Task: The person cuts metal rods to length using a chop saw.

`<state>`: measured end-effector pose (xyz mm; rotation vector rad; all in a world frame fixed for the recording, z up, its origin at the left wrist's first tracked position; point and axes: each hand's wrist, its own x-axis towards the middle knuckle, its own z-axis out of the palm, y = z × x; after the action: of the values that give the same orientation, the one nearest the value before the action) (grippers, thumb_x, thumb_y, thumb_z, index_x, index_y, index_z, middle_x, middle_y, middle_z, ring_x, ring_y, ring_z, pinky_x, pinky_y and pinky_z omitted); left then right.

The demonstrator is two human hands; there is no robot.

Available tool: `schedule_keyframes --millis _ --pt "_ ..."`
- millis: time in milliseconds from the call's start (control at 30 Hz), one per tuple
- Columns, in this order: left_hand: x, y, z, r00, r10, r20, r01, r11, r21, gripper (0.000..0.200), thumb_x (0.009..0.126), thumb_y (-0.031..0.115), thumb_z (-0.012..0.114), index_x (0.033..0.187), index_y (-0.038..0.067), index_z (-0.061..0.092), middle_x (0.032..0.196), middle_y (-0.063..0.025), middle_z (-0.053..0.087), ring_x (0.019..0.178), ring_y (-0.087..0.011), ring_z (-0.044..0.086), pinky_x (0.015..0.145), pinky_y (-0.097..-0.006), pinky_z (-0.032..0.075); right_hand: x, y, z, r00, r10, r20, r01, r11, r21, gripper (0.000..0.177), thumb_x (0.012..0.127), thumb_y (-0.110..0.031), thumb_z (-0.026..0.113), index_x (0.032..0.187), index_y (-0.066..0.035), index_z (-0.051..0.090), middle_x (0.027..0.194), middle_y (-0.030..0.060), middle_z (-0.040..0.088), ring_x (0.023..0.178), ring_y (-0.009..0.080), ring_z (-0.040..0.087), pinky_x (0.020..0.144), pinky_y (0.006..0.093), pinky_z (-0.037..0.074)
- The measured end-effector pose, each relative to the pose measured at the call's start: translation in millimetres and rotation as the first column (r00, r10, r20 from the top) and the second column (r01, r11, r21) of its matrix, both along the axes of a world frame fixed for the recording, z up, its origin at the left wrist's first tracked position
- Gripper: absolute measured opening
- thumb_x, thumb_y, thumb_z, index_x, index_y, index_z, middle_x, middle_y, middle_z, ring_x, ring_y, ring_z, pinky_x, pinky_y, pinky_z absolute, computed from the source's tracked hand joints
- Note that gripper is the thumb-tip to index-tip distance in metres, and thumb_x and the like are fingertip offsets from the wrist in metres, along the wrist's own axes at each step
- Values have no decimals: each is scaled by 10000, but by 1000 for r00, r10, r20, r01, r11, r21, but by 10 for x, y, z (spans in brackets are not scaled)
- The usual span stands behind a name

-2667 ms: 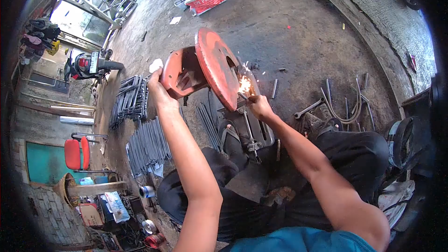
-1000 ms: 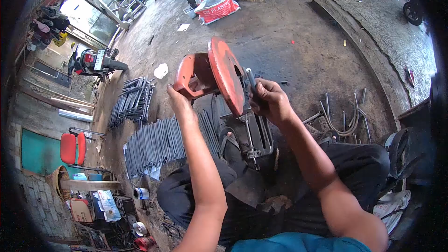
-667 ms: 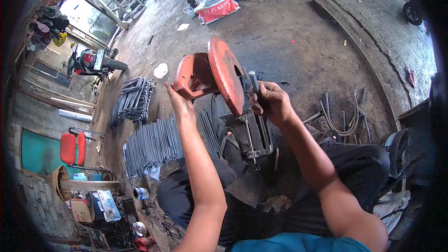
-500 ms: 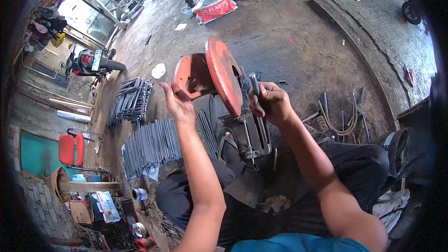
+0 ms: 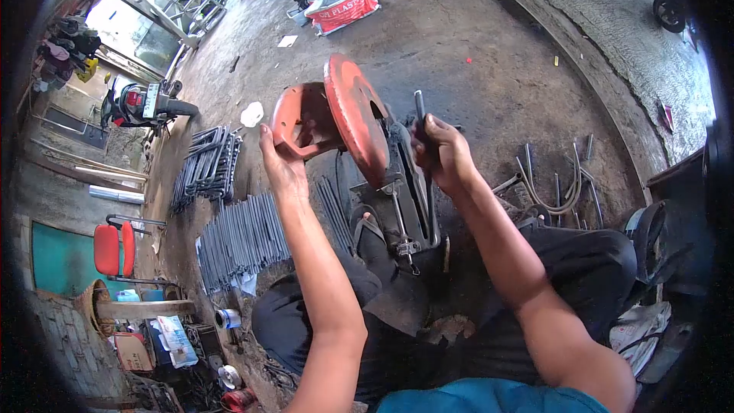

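My left hand grips the orange handle of a cut-off saw, thumb up along its outer edge and fingers mostly hidden behind it. Beside the handle rises the saw's round orange blade guard, its paint worn at the rim. To the right of the guard, my right hand is closed round a short grey metal tube, which stands nearly upright with its top end showing. Below both hands lies the dark saw base with its screw clamp, between my legs.
Many cut metal tubes lie in a row at left, with a stack of bent frames behind. Curved tubes are on the floor at right. A red and white sack, a motorbike and a red chair stand farther off.
My right hand has turned the tube more upright, so more of its length shows above the fist. My left hand stays on the handle; the whole view has shifted slightly.
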<state>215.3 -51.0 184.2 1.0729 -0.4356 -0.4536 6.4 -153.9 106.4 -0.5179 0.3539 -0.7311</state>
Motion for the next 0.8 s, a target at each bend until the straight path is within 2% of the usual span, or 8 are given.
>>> schedule_keyframes --millis 200,300,400,467,533,567,667,800 --pt "114 74 -18 980 -188 -60 187 982 -29 534 925 381 456 1224 -60 432 1121 -234 541 954 -316 568 814 -428 503 -29 -183 -288 978 -60 -200 28 987 -159 308 959 -256 464 869 7 597 594 -4 460 535 121 431 520 275 355" --pt "7 13 7 999 -47 7 47 999 -2 622 877 511 484 1183 -31 489 1038 -201 596 861 -258 603 682 -377 521 -78 -259 -474 616 -518 -594 -213 616 -759 223 856 -228 588 983 -54 645 768 148 644 756 307 621 732 361 463" --pt "111 31 -47 993 -119 -7 119 993 13 626 873 512 492 1185 -31 488 1028 -202 599 853 -260 598 690 -387 519 -261 -294 -633 357 -696 -623 -355 516 -780 238 811 -224 612 1013 -104 653 896 199 643 832 368 622 779 390 469" --pt "96 27 -38 997 -79 -5 79 997 6 618 880 505 487 1185 -32 488 1023 -205 600 839 -260 595 706 -403 514 -338 -434 -927 477 -598 -644 -213 633 -745 248 828 -209 605 1042 -89 640 902 182 656 796 337 638 688 385 496" --pt "119 58 -41 984 -176 -33 175 984 -19 598 889 488 488 1180 -34 491 1019 -198 598 840 -259 595 741 -399 505 -374 -546 -977 717 -231 -658 -30 932 -360 290 878 -241 561 1096 -54 596 862 169 673 775 297 649 655 396 501" --pt "115 62 -61 984 -176 -32 175 984 -20 598 889 488 488 1180 -34 491 1019 -198 598 840 -259 595 741 -399 505 -489 -596 -1008 866 -97 -490 -19 974 -225 322 912 -285 515 1101 -26 548 851 147 672 746 261 653 641 389 509" --pt "37 43 -30 998 -50 -29 48 998 -46 575 892 471 499 1167 -34 500 1014 -183 598 850 -261 597 768 -380 495 -589 -566 -1066 957 -15 -289 48 993 107 301 909 -303 514 1025 -27 536 856 149 663 723 248 655 623 359 512" --pt "168 79 -104 980 -196 -34 194 979 -54 573 885 467 520 1197 -12 477 1072 -168 574 901 -289 595 797 -407 493 -447 -431 -1090 919 -52 -391 3 992 -124 244 830 -153 621 992 -13 502 893 148 646 758 238 654 628 326 508"
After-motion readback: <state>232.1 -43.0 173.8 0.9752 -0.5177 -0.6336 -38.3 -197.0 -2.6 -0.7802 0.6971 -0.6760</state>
